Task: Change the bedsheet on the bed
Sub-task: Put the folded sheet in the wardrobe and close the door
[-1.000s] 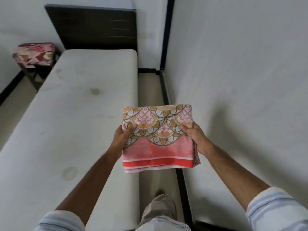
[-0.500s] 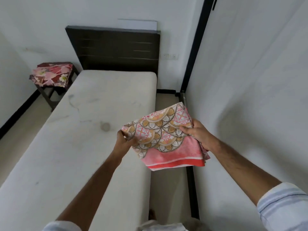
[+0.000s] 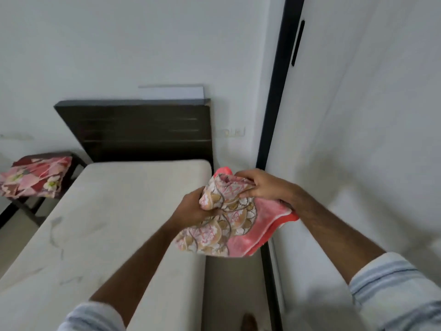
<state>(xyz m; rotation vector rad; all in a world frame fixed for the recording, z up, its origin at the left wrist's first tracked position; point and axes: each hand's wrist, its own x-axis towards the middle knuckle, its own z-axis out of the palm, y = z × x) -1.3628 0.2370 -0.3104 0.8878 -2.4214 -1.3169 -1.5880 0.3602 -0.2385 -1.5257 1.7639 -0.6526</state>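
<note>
Both hands, left (image 3: 191,209) and right (image 3: 262,187), grip folded bedsheet (image 3: 233,225) beside bare mattress (image 3: 107,223).

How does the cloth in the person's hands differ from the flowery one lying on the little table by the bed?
The patterned bedsheet shows tan scallop shapes with a plain coral-pink border; the floral cloth shows pale flowers on dark red and pink. The bedsheet is gripped in the air by the left hand and the right hand, partly unfolding; the floral cloth lies untouched on the side table. Both are pinkish printed fabrics.
</note>
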